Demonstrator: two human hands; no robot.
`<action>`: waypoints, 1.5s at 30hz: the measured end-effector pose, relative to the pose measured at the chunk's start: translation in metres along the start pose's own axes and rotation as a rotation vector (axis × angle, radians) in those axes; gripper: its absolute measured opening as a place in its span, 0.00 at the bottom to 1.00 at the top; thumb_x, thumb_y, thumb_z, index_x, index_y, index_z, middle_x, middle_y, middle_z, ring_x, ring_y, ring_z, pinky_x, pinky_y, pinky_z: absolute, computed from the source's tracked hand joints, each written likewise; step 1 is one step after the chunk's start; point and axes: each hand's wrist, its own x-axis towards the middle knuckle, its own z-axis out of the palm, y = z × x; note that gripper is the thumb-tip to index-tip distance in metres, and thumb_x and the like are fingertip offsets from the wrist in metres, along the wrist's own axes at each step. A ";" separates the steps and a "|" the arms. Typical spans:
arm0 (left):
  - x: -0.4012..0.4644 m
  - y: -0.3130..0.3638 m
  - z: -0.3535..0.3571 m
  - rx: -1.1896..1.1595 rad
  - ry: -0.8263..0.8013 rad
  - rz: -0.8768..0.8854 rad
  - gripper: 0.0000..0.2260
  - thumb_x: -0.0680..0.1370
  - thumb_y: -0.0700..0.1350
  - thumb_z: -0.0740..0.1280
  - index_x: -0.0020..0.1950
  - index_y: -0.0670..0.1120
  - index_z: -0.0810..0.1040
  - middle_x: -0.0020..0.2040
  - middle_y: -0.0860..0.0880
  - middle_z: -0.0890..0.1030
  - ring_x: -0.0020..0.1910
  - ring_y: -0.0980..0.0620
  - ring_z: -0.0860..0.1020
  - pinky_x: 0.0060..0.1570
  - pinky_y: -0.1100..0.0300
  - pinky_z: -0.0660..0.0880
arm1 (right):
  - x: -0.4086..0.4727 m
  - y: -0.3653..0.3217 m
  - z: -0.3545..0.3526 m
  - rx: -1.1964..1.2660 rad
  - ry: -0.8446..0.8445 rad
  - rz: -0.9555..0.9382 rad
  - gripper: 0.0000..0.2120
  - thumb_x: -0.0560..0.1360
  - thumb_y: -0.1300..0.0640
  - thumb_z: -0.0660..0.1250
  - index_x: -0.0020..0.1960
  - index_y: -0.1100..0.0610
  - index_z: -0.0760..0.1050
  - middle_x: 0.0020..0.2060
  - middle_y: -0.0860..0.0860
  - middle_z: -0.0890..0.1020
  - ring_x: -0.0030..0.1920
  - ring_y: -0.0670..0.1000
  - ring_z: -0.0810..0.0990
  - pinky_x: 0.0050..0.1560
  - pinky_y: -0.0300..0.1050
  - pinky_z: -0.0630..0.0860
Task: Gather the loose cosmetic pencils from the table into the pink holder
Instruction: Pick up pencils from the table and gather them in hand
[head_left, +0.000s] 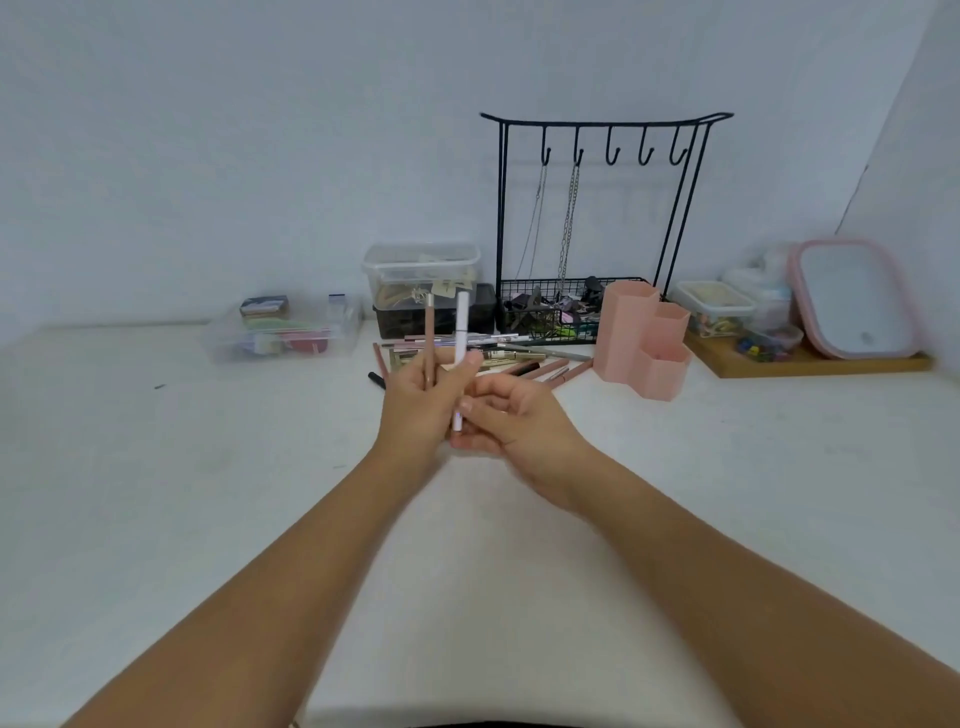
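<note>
My left hand (421, 405) holds two pencils upright above the white table (208, 519): a brown pencil (429, 332) and a white pencil (460, 332). My right hand (514, 415) touches the lower end of the white pencil with curled fingers; whether it grips it is unclear. Behind the hands lies a pile of loose cosmetic pencils (519, 358), brown, pink and grey, plus a black one (376, 379) at its left. The pink holder (644, 338), with three hexagonal compartments, stands upright to the right of the pile.
A black wire jewelry stand (597, 223) with chains and a basket is behind the pile. Clear plastic boxes (283, 330) (421, 275) sit at the back left. A wooden tray (810, 361) with small containers and a pink-rimmed mirror (857, 299) is at the right.
</note>
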 end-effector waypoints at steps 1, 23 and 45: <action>-0.001 -0.002 0.001 0.042 0.004 0.008 0.07 0.78 0.45 0.74 0.44 0.44 0.79 0.33 0.49 0.81 0.33 0.52 0.82 0.35 0.60 0.80 | -0.001 0.002 0.002 -0.015 -0.014 -0.003 0.04 0.78 0.66 0.68 0.52 0.62 0.81 0.40 0.58 0.83 0.40 0.53 0.85 0.46 0.45 0.83; 0.011 -0.010 -0.002 0.018 -0.093 -0.186 0.23 0.83 0.53 0.65 0.31 0.52 0.62 0.25 0.54 0.61 0.23 0.56 0.57 0.21 0.64 0.56 | 0.017 -0.017 -0.088 -1.360 0.307 -0.040 0.19 0.79 0.69 0.59 0.55 0.51 0.82 0.61 0.50 0.79 0.64 0.53 0.75 0.64 0.46 0.73; 0.001 -0.004 0.005 -0.035 -0.276 -0.135 0.12 0.79 0.49 0.72 0.38 0.50 0.74 0.29 0.51 0.66 0.23 0.56 0.58 0.23 0.64 0.54 | 0.007 -0.060 -0.017 -0.133 0.155 -0.234 0.04 0.81 0.65 0.63 0.51 0.64 0.76 0.38 0.58 0.81 0.34 0.50 0.78 0.35 0.40 0.78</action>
